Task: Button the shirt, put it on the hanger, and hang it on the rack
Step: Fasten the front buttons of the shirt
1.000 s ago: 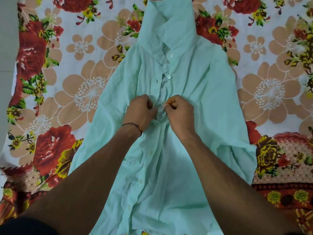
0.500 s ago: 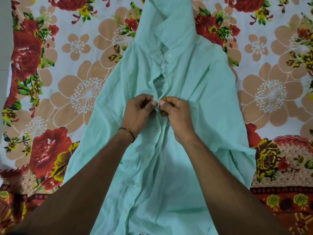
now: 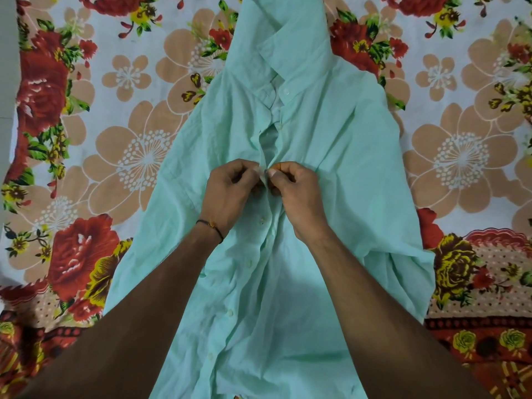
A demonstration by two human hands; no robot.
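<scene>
The left hand (image 3: 230, 194), a black thread (image 3: 211, 227) round its wrist, has its grip closed in a pinch on one front edge of the pale mint-green cotton shirt (image 3: 331, 156). The right hand (image 3: 299, 194) pinches the facing edge, the thumbs nearly touching. The shirt lies mid-sheet on the red-and-peach floral sheet (image 3: 144, 156), collar toward the far edge, with bare sheet on both sides. Its front gapes just above the hands.
</scene>
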